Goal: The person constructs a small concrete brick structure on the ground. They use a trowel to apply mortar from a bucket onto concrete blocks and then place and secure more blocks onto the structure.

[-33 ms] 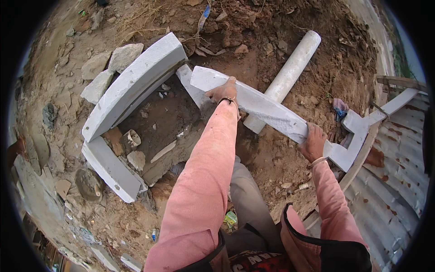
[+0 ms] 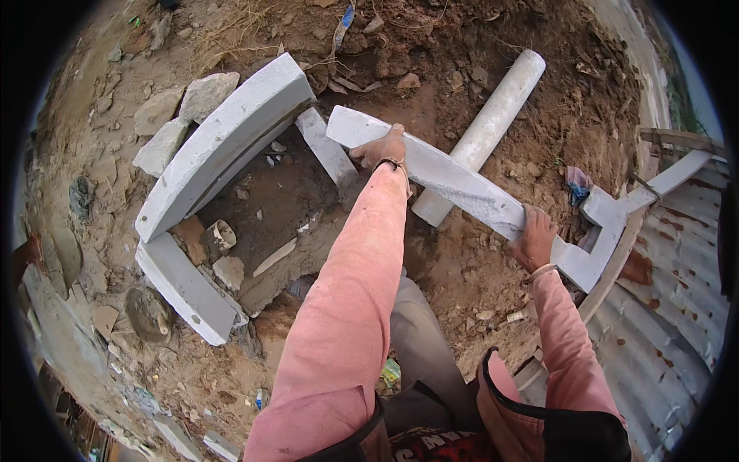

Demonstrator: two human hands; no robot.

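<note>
A long pale concrete slab (image 2: 454,185) slants across the middle of the view, held raised in both my hands. Near its far left end my left hand (image 2: 381,148) is closed around it. My right hand (image 2: 533,239) grips the nearer right end, fingers over the edge. Just left of my left hand, a lower pale slab (image 2: 326,150) stands at the side of a muddy pit. A tall slab wall (image 2: 231,146) lines the pit's far left side, and a shorter slab (image 2: 188,292) closes its near left. The held slab passes over a white pipe (image 2: 502,112).
Rough stones (image 2: 159,146) lean by the tall wall's outer side. Inside the pit lie a small cup-like container (image 2: 222,235) and wet mud. At the right are an angled concrete piece (image 2: 602,231) and rusty corrugated sheet metal (image 2: 654,323). A shallow bowl (image 2: 149,314) sits at left.
My left hand and the held slab's left end have shifted slightly right, so more of the lower slab beside the pit shows. My right hand stays almost where it was.
</note>
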